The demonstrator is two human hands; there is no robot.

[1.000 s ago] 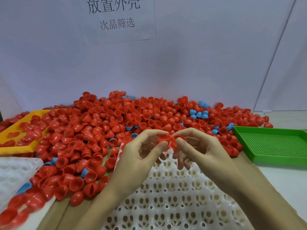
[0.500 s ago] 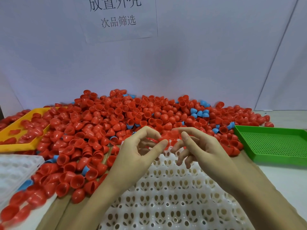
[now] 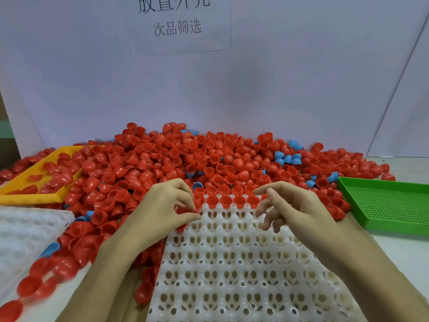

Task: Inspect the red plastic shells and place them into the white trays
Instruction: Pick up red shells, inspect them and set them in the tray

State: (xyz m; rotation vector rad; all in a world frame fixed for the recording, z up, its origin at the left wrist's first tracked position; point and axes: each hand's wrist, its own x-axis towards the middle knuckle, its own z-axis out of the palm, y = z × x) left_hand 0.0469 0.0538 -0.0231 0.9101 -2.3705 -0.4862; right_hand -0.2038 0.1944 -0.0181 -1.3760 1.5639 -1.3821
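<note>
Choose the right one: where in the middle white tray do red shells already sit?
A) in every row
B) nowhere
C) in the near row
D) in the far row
D: red shells fill cells only along the far edge of the white tray; the rows nearer the person show bare cells.

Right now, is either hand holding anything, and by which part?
The left hand pinches a red shell by its rim at the white tray corner. The right hand holds nothing.
</note>
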